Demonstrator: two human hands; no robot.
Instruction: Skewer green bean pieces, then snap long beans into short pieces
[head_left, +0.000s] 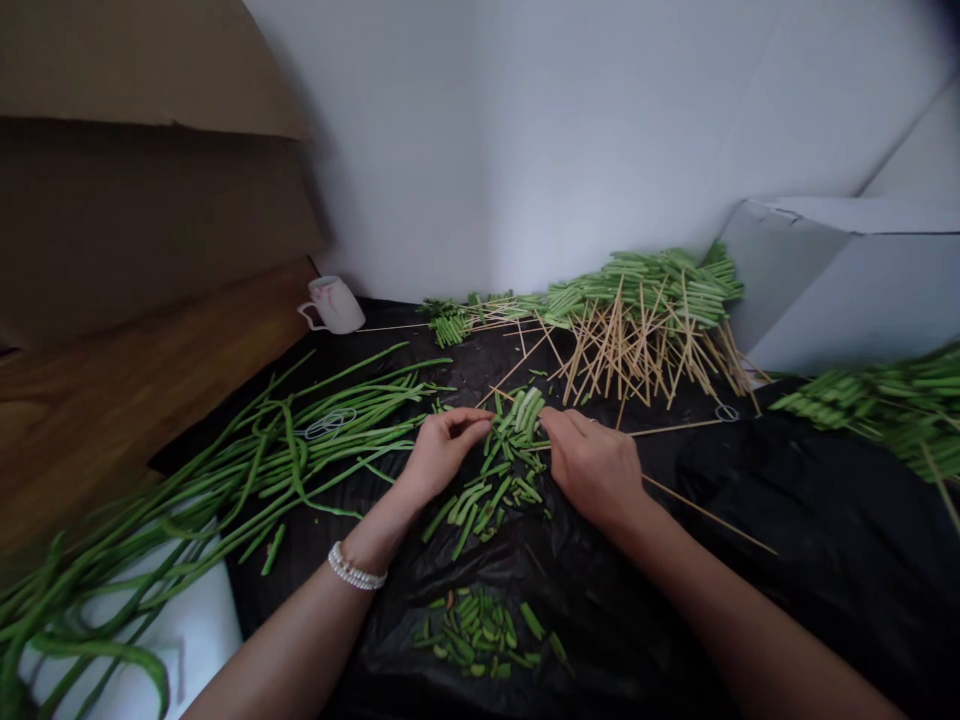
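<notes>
My left hand is curled, its fingertips pinched at the edge of a row of short green bean pieces threaded side by side. My right hand is closed on the other side of that row and pinches a thin bamboo skewer that runs out to the right over the black plastic sheet. Loose cut bean pieces lie between and below my hands. A pearl bracelet sits on my left wrist.
Long uncut green beans sprawl to the left. A heap of finished bean skewers lies at the back, another at the right. A white mug stands by the wall, a grey box at right. Trimmed scraps lie near me.
</notes>
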